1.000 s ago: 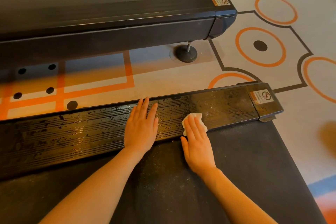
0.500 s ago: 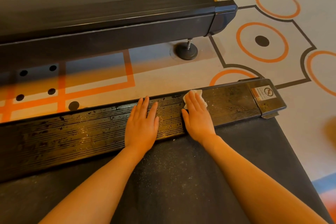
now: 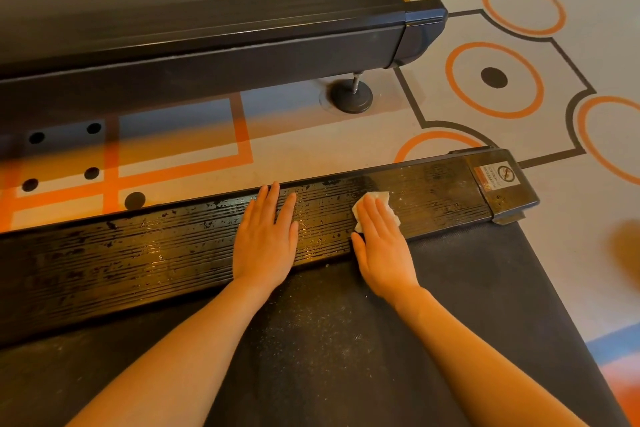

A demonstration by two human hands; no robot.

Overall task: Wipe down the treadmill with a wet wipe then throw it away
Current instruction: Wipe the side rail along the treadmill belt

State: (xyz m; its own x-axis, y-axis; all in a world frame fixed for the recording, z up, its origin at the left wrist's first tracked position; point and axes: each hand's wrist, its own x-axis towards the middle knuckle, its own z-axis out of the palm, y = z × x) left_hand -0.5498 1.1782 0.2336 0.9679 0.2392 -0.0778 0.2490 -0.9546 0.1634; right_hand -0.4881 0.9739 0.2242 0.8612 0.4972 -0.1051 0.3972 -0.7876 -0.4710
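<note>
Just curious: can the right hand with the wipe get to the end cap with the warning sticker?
Probably yes: the right hand presses the white wet wipe flat on the black ribbed side rail, nothing between it and the cap's sticker.

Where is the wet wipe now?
The wet wipe lies under the right hand on the treadmill's ribbed side rail, right of the flat left hand.

A second machine (image 3: 207,42) is lying across the view from 9 to 1 o'clock, its round foot (image 3: 351,97) resting on the floor (image 3: 346,146). Orange rings (image 3: 495,80) are showing at 2 o'clock, black dots (image 3: 62,156) at 9.
</note>
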